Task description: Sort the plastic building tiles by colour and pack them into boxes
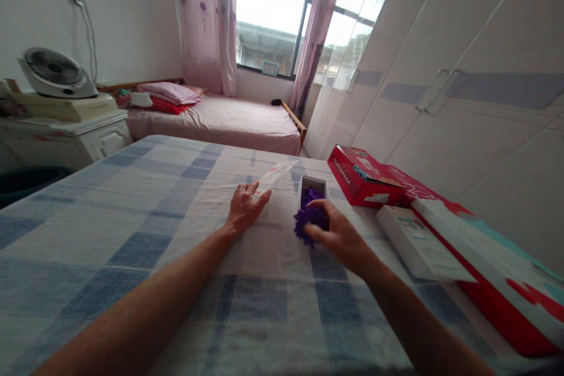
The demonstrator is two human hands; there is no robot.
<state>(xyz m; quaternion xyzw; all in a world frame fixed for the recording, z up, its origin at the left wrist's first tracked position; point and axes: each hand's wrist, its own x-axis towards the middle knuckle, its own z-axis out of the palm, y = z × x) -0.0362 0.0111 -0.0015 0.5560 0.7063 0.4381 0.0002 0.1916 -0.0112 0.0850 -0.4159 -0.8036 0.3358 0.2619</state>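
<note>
My left hand [247,207] is low over the bed-like tablecloth surface, its fingers curled on the near end of a thin, pale, partly see-through sleeve [278,173] with pinkish-red marks. The sleeve slants up and away to the right. Between thumb and fingers of my right hand [337,232] is a clump of purple crinkled paper shreds [304,228]. Just beyond it stands a small open white box [314,181], with more purple shreds inside. My right hand partly hides the near side of this box.
A blue-and-white checked cloth [185,270] covers the table. To the right lie a red box [365,176], a flat white box [425,244] and a long red-and-white package [493,270]. Past the table are a bed [238,120], a fan [57,73] on a cabinet and a wardrobe [462,129].
</note>
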